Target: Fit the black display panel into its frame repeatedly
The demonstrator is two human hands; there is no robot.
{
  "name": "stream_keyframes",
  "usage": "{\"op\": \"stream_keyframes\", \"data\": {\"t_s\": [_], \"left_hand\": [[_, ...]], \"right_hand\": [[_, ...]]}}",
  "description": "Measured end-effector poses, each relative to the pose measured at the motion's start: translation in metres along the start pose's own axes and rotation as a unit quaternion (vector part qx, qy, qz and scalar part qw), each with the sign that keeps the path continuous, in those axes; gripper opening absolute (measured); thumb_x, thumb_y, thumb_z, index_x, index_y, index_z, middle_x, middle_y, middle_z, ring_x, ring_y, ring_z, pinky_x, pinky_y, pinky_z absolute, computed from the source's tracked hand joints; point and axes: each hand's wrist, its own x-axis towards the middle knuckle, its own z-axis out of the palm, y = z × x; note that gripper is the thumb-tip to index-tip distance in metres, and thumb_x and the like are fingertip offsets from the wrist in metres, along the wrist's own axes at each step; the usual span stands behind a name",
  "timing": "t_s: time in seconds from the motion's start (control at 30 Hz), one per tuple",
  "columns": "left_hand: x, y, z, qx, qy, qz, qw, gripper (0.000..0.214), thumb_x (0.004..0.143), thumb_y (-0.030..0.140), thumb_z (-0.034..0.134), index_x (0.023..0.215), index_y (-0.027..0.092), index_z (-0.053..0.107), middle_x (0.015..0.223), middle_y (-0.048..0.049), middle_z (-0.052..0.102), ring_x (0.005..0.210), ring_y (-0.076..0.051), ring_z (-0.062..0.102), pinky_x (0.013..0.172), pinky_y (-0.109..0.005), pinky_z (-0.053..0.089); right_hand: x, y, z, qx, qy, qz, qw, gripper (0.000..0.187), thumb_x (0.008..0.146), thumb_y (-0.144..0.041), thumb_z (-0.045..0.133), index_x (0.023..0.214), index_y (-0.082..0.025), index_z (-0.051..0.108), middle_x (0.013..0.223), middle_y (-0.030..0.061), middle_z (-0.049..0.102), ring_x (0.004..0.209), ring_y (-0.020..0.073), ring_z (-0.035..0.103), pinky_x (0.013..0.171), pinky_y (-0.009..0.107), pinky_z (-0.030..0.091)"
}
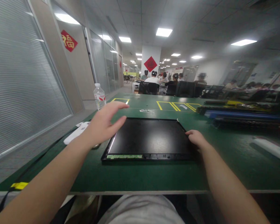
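Note:
A black flat display panel (149,137) lies face up on the green table mat (154,177) in front of me. Along its near edge runs a green circuit strip (124,156), on the left half. My left hand (105,123) hovers over the panel's left edge, thumb and fingers apart, with nothing between them. At the right edge, my right hand (196,138) grips the panel's frame, thumb on top and the other fingers hidden below or behind it.
A water bottle (99,95) and a white object (77,133) stand to the left. Long blue and black parts (242,115) are stacked at the right, near a white bar (272,147). Yellow tape outlines (175,105) mark the table's far side. Several people sit beyond.

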Motion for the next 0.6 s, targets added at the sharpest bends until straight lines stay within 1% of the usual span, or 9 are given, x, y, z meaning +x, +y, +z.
{"op": "stream_keyframes", "data": {"t_s": [0.07, 0.1, 0.13, 0.2, 0.23, 0.3, 0.4, 0.5, 0.6], "left_hand": [[0.000, -0.020, 0.017, 0.011, -0.092, -0.020, 0.995, 0.044, 0.095, 0.040, 0.051, 0.131, 0.017, 0.063, 0.135, -0.0129, 0.065, 0.127, -0.030, 0.059, 0.112, -0.048, 0.044], [-0.001, -0.030, 0.027, 0.019, -0.154, -0.032, 0.987, 0.044, 0.092, 0.041, 0.054, 0.128, 0.017, 0.065, 0.134, -0.0138, 0.066, 0.127, -0.031, 0.059, 0.111, -0.046, 0.044], [-0.004, -0.040, 0.036, 0.033, -0.201, -0.057, 0.978, 0.047, 0.090, 0.041, 0.056, 0.129, 0.017, 0.065, 0.137, -0.0145, 0.064, 0.128, -0.031, 0.059, 0.112, -0.045, 0.044], [-0.011, -0.056, 0.049, 0.045, -0.263, -0.095, 0.959, 0.055, 0.087, 0.046, 0.059, 0.134, 0.017, 0.063, 0.144, -0.0149, 0.061, 0.131, -0.031, 0.058, 0.112, -0.043, 0.044], [-0.015, -0.061, 0.052, 0.043, -0.287, -0.102, 0.951, 0.060, 0.084, 0.048, 0.062, 0.136, 0.017, 0.062, 0.146, -0.0161, 0.059, 0.133, -0.032, 0.056, 0.112, -0.042, 0.043], [-0.022, -0.065, 0.053, 0.024, -0.308, -0.099, 0.946, 0.066, 0.082, 0.052, 0.065, 0.139, 0.018, 0.060, 0.151, -0.0156, 0.055, 0.136, -0.032, 0.053, 0.114, -0.043, 0.041], [-0.027, -0.064, 0.049, -0.009, -0.322, -0.082, 0.943, 0.071, 0.079, 0.055, 0.069, 0.142, 0.021, 0.058, 0.156, -0.0147, 0.049, 0.141, -0.033, 0.049, 0.116, -0.044, 0.039], [-0.029, -0.062, 0.049, -0.039, -0.343, -0.068, 0.936, 0.077, 0.075, 0.053, 0.075, 0.144, 0.024, 0.057, 0.160, -0.0138, 0.044, 0.145, -0.034, 0.043, 0.117, -0.045, 0.037], [-0.031, -0.062, 0.052, -0.071, -0.357, -0.053, 0.930, 0.081, 0.071, 0.050, 0.081, 0.145, 0.025, 0.056, 0.163, -0.0134, 0.040, 0.148, -0.034, 0.039, 0.119, -0.045, 0.034]], "right_hand": [[0.001, 0.001, 0.000, 0.000, -0.002, 0.001, 1.000, 0.048, 0.069, 0.001, 0.055, 0.106, -0.015, 0.080, 0.107, 0.0117, 0.078, 0.098, 0.0239, 0.072, 0.088, 0.028, 0.053], [0.002, 0.001, 0.000, 0.000, -0.003, 0.002, 1.000, 0.048, 0.069, 0.001, 0.055, 0.106, -0.015, 0.080, 0.106, 0.0117, 0.078, 0.097, 0.0237, 0.073, 0.087, 0.027, 0.053], [0.002, 0.002, 0.000, 0.001, -0.004, 0.004, 1.000, 0.049, 0.069, 0.001, 0.054, 0.107, -0.015, 0.080, 0.105, 0.0116, 0.078, 0.095, 0.0236, 0.073, 0.086, 0.028, 0.053], [0.003, 0.002, 0.000, -0.002, -0.003, 0.004, 1.000, 0.049, 0.068, 0.002, 0.054, 0.106, -0.015, 0.080, 0.102, 0.0116, 0.078, 0.093, 0.0238, 0.073, 0.087, 0.028, 0.053], [0.003, 0.003, -0.001, -0.004, -0.003, 0.003, 1.000, 0.049, 0.068, 0.002, 0.054, 0.106, -0.014, 0.080, 0.102, 0.0117, 0.078, 0.094, 0.0239, 0.073, 0.087, 0.028, 0.053], [0.004, 0.004, -0.001, -0.004, -0.006, 0.000, 1.000, 0.048, 0.069, 0.002, 0.053, 0.106, -0.014, 0.080, 0.103, 0.0118, 0.078, 0.094, 0.0239, 0.072, 0.087, 0.028, 0.053], [0.006, 0.005, 0.000, 0.000, -0.010, -0.001, 1.000, 0.048, 0.070, 0.002, 0.053, 0.107, -0.014, 0.079, 0.102, 0.0118, 0.078, 0.093, 0.0235, 0.072, 0.086, 0.028, 0.053], [0.008, 0.006, 0.001, 0.001, -0.005, -0.005, 1.000, 0.047, 0.068, 0.002, 0.055, 0.104, -0.014, 0.080, 0.100, 0.0118, 0.078, 0.092, 0.0236, 0.072, 0.086, 0.029, 0.053], [0.009, 0.007, 0.002, -0.001, 0.000, -0.008, 1.000, 0.047, 0.067, 0.002, 0.055, 0.103, -0.015, 0.080, 0.101, 0.0119, 0.078, 0.093, 0.0240, 0.072, 0.086, 0.029, 0.053]]}}
